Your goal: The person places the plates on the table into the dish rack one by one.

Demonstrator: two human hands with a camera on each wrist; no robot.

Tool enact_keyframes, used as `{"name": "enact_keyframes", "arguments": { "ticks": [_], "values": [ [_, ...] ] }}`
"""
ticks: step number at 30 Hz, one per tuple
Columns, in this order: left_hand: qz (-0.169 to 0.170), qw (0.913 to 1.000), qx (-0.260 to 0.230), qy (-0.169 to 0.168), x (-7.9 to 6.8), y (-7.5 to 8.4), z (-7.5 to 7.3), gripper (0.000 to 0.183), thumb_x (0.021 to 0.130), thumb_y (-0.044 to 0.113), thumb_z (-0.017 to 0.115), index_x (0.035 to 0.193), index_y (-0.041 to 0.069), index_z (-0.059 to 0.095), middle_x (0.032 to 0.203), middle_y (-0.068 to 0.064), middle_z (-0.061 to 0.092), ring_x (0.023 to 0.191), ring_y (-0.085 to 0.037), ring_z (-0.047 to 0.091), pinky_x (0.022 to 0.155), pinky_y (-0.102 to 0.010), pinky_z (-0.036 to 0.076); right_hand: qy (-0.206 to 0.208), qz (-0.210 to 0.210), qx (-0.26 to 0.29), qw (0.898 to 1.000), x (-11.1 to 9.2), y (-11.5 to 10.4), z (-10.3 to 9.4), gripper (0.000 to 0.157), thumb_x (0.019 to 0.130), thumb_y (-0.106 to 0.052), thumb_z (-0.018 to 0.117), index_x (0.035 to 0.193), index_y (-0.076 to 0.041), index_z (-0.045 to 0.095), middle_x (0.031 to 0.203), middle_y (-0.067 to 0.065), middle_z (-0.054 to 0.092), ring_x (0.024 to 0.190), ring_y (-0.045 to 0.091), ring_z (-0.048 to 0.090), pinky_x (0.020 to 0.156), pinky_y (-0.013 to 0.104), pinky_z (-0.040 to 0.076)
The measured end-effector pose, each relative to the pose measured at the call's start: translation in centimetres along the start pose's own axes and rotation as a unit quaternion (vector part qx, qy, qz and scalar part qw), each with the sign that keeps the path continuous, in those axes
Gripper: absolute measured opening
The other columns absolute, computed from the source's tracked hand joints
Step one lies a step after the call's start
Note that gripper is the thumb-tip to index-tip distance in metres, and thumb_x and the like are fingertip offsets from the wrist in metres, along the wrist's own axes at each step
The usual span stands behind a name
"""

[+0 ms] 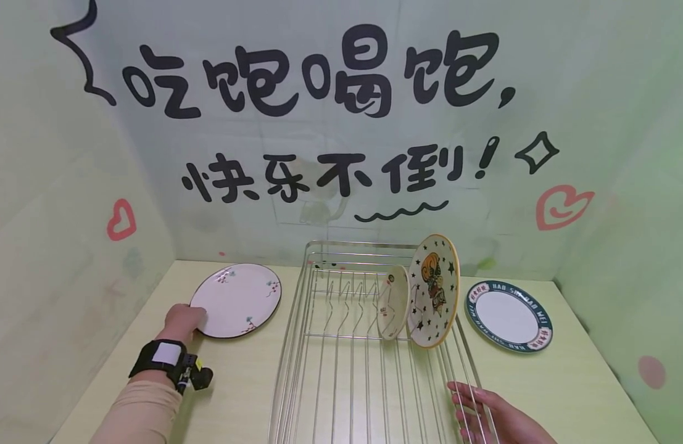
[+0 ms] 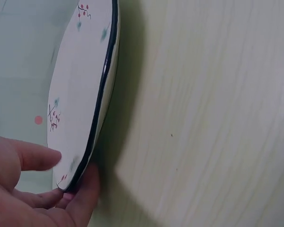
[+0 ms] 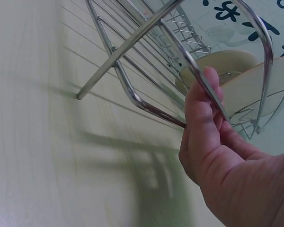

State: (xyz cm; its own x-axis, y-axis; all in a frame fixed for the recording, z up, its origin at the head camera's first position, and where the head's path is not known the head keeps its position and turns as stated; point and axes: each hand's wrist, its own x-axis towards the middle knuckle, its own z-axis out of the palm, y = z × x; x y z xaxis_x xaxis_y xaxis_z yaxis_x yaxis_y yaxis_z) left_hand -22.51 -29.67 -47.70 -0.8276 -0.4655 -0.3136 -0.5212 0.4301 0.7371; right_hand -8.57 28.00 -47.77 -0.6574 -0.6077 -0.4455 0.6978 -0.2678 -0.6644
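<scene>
My left hand (image 1: 184,322) grips the near-left rim of a white plate (image 1: 238,301) with a dark edge and small floral sprigs. In the left wrist view the thumb is over the face of the plate (image 2: 78,80) and the fingers are under its rim. My right hand (image 1: 499,413) holds the right side of a wire dish rack (image 1: 343,370), its fingers curled round a metal rail in the right wrist view. Standing on edge in the rack are a small cream dish (image 1: 393,305) and, right of it, a larger star-patterned plate (image 1: 437,290) with an orange rim.
A blue-rimmed plate (image 1: 509,316) lies flat on the table right of the rack. Upright slots of bent wire (image 1: 347,302) line the back of the rack, left of the small dish. A printed wall (image 1: 341,135) closes off the back and both sides of the table (image 1: 235,394).
</scene>
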Motion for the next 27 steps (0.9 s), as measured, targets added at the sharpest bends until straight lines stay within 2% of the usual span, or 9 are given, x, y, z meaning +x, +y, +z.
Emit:
{"name": "enact_keyframes", "arguments": {
  "ticks": [4,6,8,12,14,19,24,27],
  "values": [
    [-0.016,0.9997,-0.015,0.01,0.2,-0.4,0.0,0.043,0.086,0.001,0.039,0.125,-0.018,0.041,0.111,-0.031,0.045,0.081,-0.031,0.049,0.054,-0.027,0.044,0.001,-0.004,-0.008,1.0,0.1,0.1,-0.1,0.036,0.102,-0.037,0.031,0.121,-0.024,0.058,0.125,-0.001,0.051,0.112,0.02,0.044,0.101,0.035,0.033],
    [-0.03,0.9982,-0.05,0.012,0.4,-0.7,0.0,0.047,0.087,-0.002,0.041,0.131,-0.018,0.037,0.12,-0.031,0.044,0.088,-0.031,0.049,0.056,-0.026,0.046,-0.002,-0.005,-0.011,1.0,0.1,0.1,-0.1,0.035,0.102,-0.036,0.03,0.121,-0.024,0.057,0.126,-0.001,0.049,0.112,0.02,0.044,0.101,0.035,0.033],
    [-0.045,0.9952,-0.086,0.011,0.6,-0.9,-0.1,0.05,0.085,-0.004,0.045,0.133,-0.017,0.035,0.123,-0.031,0.043,0.087,-0.028,0.051,0.054,-0.024,0.048,-0.003,-0.007,-0.01,1.0,0.1,0.1,-0.1,0.036,0.102,-0.036,0.03,0.121,-0.024,0.057,0.127,-0.001,0.049,0.112,0.02,0.043,0.101,0.035,0.033],
    [-0.067,0.9882,-0.138,0.005,0.9,-1.1,-0.2,0.051,0.084,-0.005,0.053,0.13,-0.017,0.038,0.114,-0.028,0.046,0.067,-0.019,0.054,0.047,-0.02,0.048,0.0,-0.005,-0.004,1.0,0.0,0.1,0.0,0.036,0.102,-0.037,0.031,0.122,-0.024,0.058,0.127,-0.001,0.05,0.112,0.02,0.044,0.102,0.036,0.032],
    [-0.074,0.9862,-0.148,-0.006,1.0,-1.2,-0.3,0.052,0.086,-0.002,0.054,0.133,-0.015,0.037,0.113,-0.026,0.045,0.063,-0.015,0.053,0.047,-0.018,0.047,0.002,-0.005,-0.004,1.0,0.0,0.1,0.0,0.036,0.102,-0.038,0.031,0.122,-0.024,0.058,0.127,0.0,0.05,0.113,0.021,0.044,0.102,0.036,0.032],
    [-0.078,0.9811,-0.174,-0.033,1.1,-1.3,-0.8,0.056,0.09,0.004,0.054,0.139,-0.011,0.032,0.113,-0.022,0.047,0.066,-0.014,0.053,0.052,-0.02,0.049,0.003,-0.001,0.009,1.0,-0.1,-0.1,0.2,0.036,0.102,-0.038,0.032,0.12,-0.024,0.059,0.126,0.0,0.051,0.112,0.02,0.045,0.102,0.035,0.032],
    [-0.064,0.9773,-0.199,-0.034,0.9,-1.4,-0.9,0.053,0.091,0.006,0.055,0.138,-0.009,0.036,0.099,-0.014,0.052,0.064,-0.012,0.053,0.055,-0.022,0.051,-0.005,0.0,0.015,1.0,-0.1,-0.1,0.3,0.036,0.102,-0.037,0.031,0.119,-0.024,0.06,0.125,0.0,0.05,0.111,0.019,0.045,0.102,0.035,0.032],
    [-0.066,0.9707,-0.229,-0.031,0.4,-1.6,-0.9,0.052,0.091,0.008,0.055,0.138,-0.006,0.038,0.097,-0.011,0.053,0.066,-0.011,0.054,0.056,-0.021,0.051,0.001,-0.003,0.006,1.0,-0.1,0.0,0.2,0.035,0.102,-0.037,0.032,0.119,-0.025,0.059,0.124,0.0,0.051,0.111,0.019,0.045,0.102,0.035,0.033]
  ]
}}
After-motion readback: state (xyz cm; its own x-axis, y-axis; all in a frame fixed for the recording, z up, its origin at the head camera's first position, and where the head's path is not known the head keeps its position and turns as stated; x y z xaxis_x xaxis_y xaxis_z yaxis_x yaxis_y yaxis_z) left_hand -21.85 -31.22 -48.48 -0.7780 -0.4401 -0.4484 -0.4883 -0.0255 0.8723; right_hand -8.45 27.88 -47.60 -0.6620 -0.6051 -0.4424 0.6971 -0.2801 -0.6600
